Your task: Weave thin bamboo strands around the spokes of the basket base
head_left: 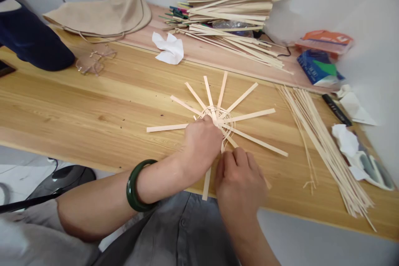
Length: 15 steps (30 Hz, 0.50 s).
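Note:
A round woven base [232,121] of flat, pale bamboo strips lies on the wooden table, its strips spreading out like spokes. Thin strands are coiled in rings around its middle. My left hand [204,137], with a dark green bangle on the wrist, is closed over the left side of the coiled centre and hides part of it. Lower right of the centre, my right hand [241,178] has its fingers curled over a bamboo strip [232,141]; the strip's end shows beyond the hand. Whether those fingers also pinch a thin strand is hidden.
A bundle of thin strands [327,145] lies to the right, near a black marker [336,109] and white tissue [345,140]. Flat strips [230,8] are piled at the back. Glasses [95,59], crumpled paper [170,48] and a beige bag [102,14] lie back left.

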### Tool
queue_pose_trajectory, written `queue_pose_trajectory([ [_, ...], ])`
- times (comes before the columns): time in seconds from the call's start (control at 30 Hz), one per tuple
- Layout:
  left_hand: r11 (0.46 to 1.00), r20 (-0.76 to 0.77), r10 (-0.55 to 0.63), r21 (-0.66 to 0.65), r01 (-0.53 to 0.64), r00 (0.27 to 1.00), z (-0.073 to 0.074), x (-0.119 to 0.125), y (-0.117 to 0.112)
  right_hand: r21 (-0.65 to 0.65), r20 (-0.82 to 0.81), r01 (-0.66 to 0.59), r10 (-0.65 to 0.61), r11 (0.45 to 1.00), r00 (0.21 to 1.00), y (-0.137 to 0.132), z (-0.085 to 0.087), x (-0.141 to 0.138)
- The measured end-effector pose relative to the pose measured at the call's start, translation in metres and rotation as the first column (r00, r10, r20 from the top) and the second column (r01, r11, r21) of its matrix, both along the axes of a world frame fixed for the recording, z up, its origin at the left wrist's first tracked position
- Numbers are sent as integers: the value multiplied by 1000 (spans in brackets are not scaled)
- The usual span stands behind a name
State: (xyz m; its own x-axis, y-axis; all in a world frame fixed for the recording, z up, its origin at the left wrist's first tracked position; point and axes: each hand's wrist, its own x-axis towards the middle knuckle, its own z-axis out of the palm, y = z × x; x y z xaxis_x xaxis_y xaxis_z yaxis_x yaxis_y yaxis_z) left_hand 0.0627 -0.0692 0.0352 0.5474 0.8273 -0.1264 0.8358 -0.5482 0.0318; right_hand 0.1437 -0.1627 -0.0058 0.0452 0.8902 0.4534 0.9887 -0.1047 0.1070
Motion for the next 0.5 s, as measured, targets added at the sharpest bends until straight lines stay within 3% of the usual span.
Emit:
queue_pose_trajectory([
  [0.27, 995, -55, -72, -77, 68, 996, 13, -14, 17, 182, -130, 7, 17, 983, 991, -2, -15, 6],
  [0.5, 948, 88, -304, -74, 310, 949, -1, -36, 47, 138, -128, -60, 78, 989, 989, -2, -10, 11],
])
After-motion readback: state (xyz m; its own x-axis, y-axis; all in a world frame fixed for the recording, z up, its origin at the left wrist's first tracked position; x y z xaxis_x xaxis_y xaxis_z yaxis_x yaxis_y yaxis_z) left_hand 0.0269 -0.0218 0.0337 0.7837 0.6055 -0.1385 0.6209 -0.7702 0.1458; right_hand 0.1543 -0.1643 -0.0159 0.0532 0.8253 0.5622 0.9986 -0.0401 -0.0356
